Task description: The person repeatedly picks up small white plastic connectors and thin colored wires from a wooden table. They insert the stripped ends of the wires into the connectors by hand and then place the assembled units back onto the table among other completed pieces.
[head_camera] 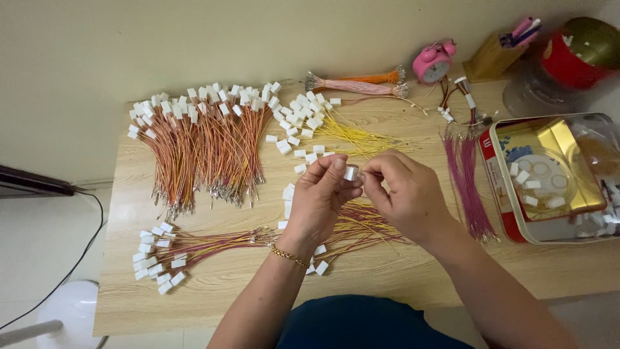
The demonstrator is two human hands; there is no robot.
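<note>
A light wooden tabletop (400, 271) carries everything, and both hands are raised above its middle. Far to the left of the left hand lies the biggest heap, a fan of orange and red wire harnesses (200, 152) with white plugs at their far ends. To the right of the right hand sits an open metal tin (510, 226) with loose white housings inside, and just beside it, nearer the hand, a bundle of magenta wires (468, 184). Below and left of the left hand lies a smaller finished bundle (187, 249) with white plugs fanned out. Straight beyond the hands are yellow wires (355, 139) and scattered white housings; under the hands lie more red and yellow wires (361, 226). Well beyond the right hand stands a pink alarm clock (431, 63).

The left hand (320, 200), a gold bracelet at its wrist, pinches a small white connector housing (351, 172) between thumb and fingertips. The right hand (403, 190) is curled narrow, its fingertips meeting the housing from the right; whether it holds a wire I cannot tell
</note>
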